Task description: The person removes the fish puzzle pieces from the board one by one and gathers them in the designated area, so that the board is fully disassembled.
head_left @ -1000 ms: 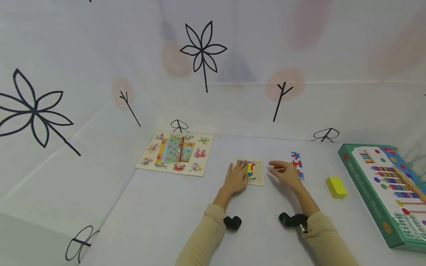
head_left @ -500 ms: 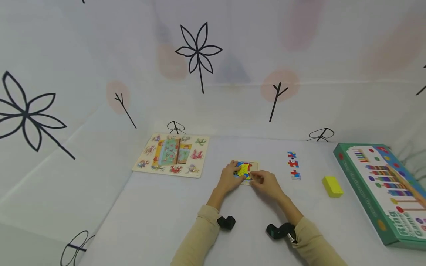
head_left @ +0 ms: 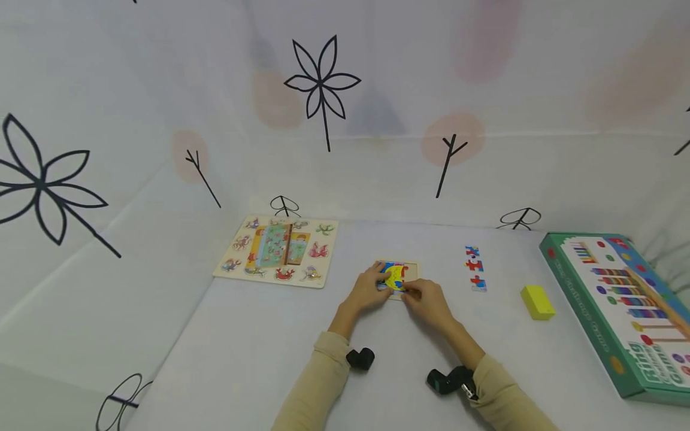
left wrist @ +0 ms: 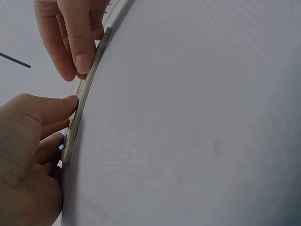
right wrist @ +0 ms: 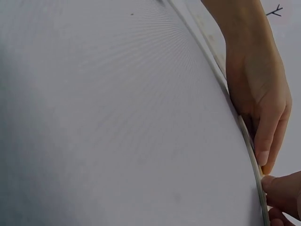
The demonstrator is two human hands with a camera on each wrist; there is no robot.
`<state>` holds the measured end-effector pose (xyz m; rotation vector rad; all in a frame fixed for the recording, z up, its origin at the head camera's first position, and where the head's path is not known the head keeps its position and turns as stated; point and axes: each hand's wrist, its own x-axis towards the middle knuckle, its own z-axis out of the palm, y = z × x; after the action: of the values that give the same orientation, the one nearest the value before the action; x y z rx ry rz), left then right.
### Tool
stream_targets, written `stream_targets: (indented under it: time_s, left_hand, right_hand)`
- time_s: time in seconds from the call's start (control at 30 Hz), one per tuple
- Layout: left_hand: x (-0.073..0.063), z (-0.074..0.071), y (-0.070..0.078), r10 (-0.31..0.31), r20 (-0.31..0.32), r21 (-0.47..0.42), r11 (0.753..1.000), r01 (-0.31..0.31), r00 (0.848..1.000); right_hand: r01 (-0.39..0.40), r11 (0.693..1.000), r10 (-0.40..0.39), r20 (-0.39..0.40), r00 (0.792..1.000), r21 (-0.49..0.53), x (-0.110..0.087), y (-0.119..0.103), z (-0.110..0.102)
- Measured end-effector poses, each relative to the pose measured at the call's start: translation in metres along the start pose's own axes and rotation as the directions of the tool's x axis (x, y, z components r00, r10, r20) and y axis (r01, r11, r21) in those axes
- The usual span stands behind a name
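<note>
A small wooden jigsaw board (head_left: pixel 411 271) lies on the white table, partly filled with a yellow, blue and red picture (head_left: pixel 395 275). My left hand (head_left: pixel 368 288) holds the board from its left side, with the thumb at the near edge and the fingers over the picture. My right hand (head_left: pixel 429 301) has its thumb and fingertips together at the picture's lower right edge. They appear to pinch a jigsaw piece, mostly hidden by the fingers. Both wrist views show the board nearly edge-on, with the left thumb (left wrist: pixel 63 107) and the right fingers (left wrist: pixel 81 47) close together.
Three loose red and blue jigsaw pieces (head_left: pixel 474 265) stand in a column to the right. Beyond them are a yellow block (head_left: pixel 537 302) and a large green game box (head_left: pixel 620 311). A sea-animal puzzle board (head_left: pixel 318 274) lies at the back left.
My right hand has come left from beside the loose pieces to the jigsaw board. My left hand has drawn back from lying across the picture to the board's left side.
</note>
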<state>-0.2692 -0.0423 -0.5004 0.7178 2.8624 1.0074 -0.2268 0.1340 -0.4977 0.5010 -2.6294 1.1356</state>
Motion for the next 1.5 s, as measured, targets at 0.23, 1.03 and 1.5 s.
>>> stream_targets:
  time_s: [0.23, 1.03, 1.5]
  left_hand:
    - [-0.001, -0.001, -0.002, 0.014, 0.026, 0.008, 1.000, -0.014, 1.000]
    - [-0.003, 0.000, 0.001, 0.063, -0.012, 0.002, 0.998, -0.063, 0.998]
    - [-0.004, 0.002, 0.000, 0.049, -0.030, 0.001, 0.999, -0.049, 0.998]
  right_hand:
    - [-0.058, 0.998, 0.057, 0.033, 0.998, 0.038, 0.002, -0.003, -0.003]
    - [-0.124, 0.991, 0.107, 0.240, 0.965, 0.054, 0.021, 0.004, -0.014]
    - [-0.038, 0.999, 0.026, 0.371, 0.928, 0.024, 0.028, 0.001, -0.018]
